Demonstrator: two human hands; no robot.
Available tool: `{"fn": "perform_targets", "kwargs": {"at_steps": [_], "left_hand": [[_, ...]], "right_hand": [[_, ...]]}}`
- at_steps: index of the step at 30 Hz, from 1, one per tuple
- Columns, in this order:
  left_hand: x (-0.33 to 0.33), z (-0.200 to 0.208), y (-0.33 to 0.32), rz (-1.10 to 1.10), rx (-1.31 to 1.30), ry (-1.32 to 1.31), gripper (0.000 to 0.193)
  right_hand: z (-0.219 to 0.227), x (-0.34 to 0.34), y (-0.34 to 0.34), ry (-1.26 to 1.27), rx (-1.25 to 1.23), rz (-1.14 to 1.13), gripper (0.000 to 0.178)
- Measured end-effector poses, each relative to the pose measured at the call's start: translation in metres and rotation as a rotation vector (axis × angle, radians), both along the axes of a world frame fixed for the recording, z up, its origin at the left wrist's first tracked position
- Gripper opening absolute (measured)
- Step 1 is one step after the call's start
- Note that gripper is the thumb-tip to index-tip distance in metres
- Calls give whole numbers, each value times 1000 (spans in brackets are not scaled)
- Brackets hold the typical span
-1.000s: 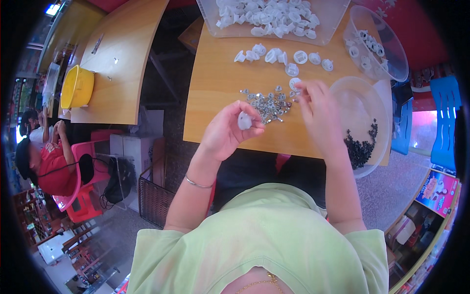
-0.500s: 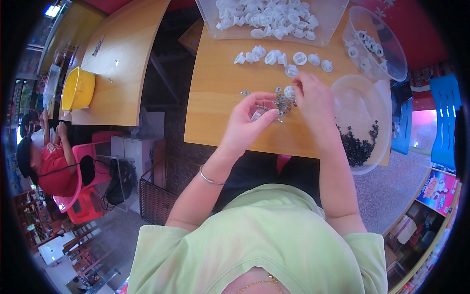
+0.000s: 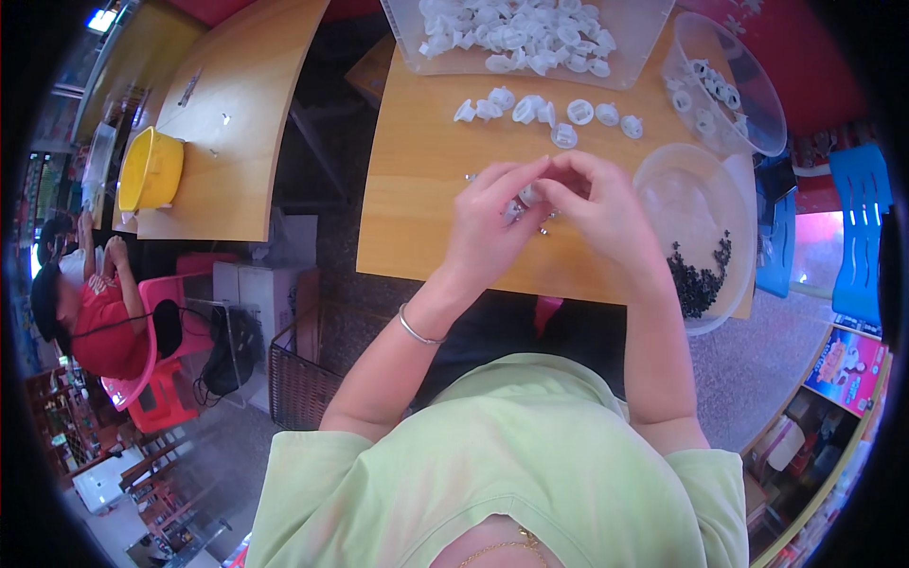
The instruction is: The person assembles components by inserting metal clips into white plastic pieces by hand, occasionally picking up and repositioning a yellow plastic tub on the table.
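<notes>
Both hands meet over the wooden table (image 3: 426,189), just in front of the row of loose white caps (image 3: 549,112). Left hand (image 3: 492,227) has fingertips pressed together, pinching a small white plastic cap (image 3: 528,195); right hand (image 3: 606,213) is curled in from the other side, its fingertips closing on the same cap, thumb and forefinger touching it. What exactly the right fingers carry besides cannot be told, too small. A few small metal bits (image 3: 542,227) lie on the table right under the hands.

Handling judgement: the cap looks light, stiff moulded plastic, smooth and a bit slippery, not fragile but easy to flick away. Best held by the rim between thumb and forefinger tips, leaving the middle free; a two-hand pinch suits it.

Beyond the row of caps sits a clear tray (image 3: 407,38) full of more white caps. To the right of the hands a clear round tub (image 3: 663,189) holds small black pieces (image 3: 696,279) at its near side; another clear tub (image 3: 757,114) stands further back with white ring-like parts. Yellow bowl (image 3: 147,170) on a separate table far left
</notes>
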State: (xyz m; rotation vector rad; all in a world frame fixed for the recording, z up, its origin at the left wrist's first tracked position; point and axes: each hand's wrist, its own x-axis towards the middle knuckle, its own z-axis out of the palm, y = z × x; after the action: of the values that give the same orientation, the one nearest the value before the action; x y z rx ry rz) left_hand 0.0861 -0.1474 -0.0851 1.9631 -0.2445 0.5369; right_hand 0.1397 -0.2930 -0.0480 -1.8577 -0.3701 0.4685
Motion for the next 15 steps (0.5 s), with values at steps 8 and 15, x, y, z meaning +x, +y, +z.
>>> {"fn": "perform_targets", "kwargs": {"at_steps": [8,15], "left_hand": [[-23,-9,24,-104,-1020,610,14],[-30,-3,19,-161,-1389,694,27]], "right_hand": [[5,-30,-43,-786,-755,-104,40],[-7,-30,-63,-583,-664,-167,41]]}}
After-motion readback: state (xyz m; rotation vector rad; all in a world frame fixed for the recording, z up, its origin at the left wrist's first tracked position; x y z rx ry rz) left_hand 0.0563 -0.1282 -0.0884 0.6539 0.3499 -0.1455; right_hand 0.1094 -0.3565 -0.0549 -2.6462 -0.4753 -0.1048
